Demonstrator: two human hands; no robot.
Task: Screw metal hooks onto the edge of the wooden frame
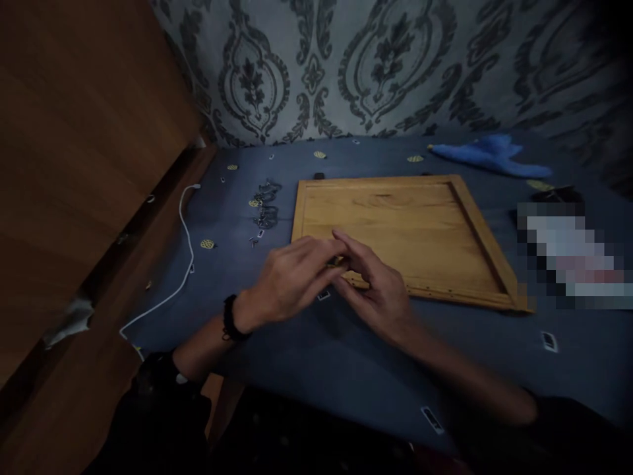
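Square light-wood tray with a raised rim point(395, 224), head view: lies flat on the blue-clothed counter point(306, 369), middle of the frame, near the patterned wall. Left hand point(291, 277) and right hand point(376, 290) meet at the tray's near-left rim. Fingers of both drawn narrow, tips together over a small dark bit there; cannot tell whether either grips it. Dark bead bracelet point(230, 318) on the left wrist. Left of the tray, a loose heap of small metal pieces point(264, 204); farther left, a thin white cable point(188, 231). Blue soft cloth item point(487, 155) beyond the tray's far-right corner.
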